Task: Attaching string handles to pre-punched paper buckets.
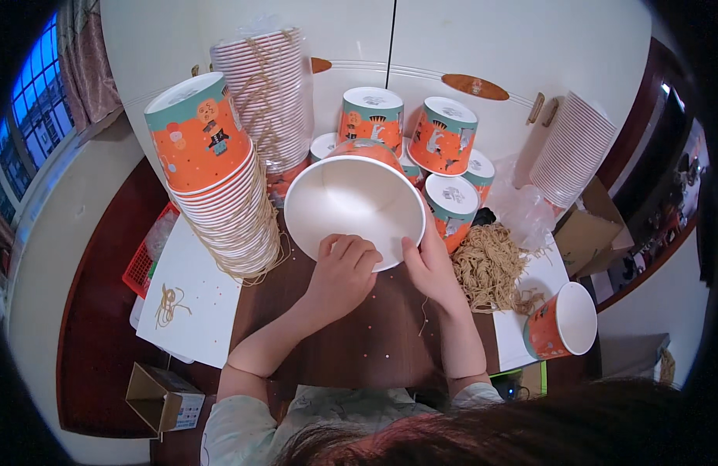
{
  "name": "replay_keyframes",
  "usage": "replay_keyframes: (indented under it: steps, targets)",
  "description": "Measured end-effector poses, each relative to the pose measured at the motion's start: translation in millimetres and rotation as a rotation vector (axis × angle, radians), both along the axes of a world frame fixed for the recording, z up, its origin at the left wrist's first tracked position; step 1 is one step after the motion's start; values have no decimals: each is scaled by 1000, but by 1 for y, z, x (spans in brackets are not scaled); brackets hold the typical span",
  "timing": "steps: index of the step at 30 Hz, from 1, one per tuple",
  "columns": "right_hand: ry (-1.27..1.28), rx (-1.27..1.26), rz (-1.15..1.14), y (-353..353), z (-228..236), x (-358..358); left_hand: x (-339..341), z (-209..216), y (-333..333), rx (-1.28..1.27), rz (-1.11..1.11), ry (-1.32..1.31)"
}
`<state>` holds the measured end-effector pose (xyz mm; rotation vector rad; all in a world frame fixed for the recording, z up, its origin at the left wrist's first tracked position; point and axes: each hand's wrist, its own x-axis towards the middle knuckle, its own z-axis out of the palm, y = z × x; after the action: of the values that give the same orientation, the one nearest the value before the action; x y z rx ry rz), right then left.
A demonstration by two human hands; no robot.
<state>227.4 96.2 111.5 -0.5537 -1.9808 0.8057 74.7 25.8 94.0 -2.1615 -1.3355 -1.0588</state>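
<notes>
A large paper bucket [351, 198], white inside with an orange printed outside, is held tilted over the table with its mouth toward me. My left hand [347, 264] has its fingers curled at the near rim. On the right, my right hand [427, 260] grips the same rim, thumb near the edge and fingers mostly hidden behind the wall. A thin tan string [423, 317] dangles below my right hand. Beside that hand lies a tangled heap of tan cord [491, 268].
A tall stack of nested buckets [219, 206] wrapped with cord stands left, another bagged stack [265, 97] behind it. Upside-down buckets [444, 136] are piled at the back. One bucket [561, 322] lies tipped at the right edge. Loose cord [171, 307] rests on a white board.
</notes>
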Motion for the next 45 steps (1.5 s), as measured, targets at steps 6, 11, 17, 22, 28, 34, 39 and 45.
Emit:
replay_keyframes:
  steps: [6, 11, 17, 22, 28, 34, 39, 45]
  targets:
    - [-45, 119, -65, -3, 0, -2, -4, -2, 4, -53, -25, -61]
    - [-103, 66, 210, 2, -6, -1, -15, -10, 10, -158, -147, -316]
    - [-52, 69, 234, -4, -5, -10, -26, -21, 18, -695, -404, -915]
    - [28, 65, 136, -3, -16, -14, -26, -12, 16, -701, -424, -878]
    - [-38, 223, -16, -8, -14, -19, -27, -11, 14, -546, -337, -752]
    - [30, 116, -27, -12, -12, -20, -23, -8, 13, -440, -284, -695]
    - [-44, 146, 8, -14, -11, -15, -19, -2, 7, -457, -268, -693]
    - [-520, 208, 240, 8, 9, 26, -22, 4, -1, -345, -50, -492]
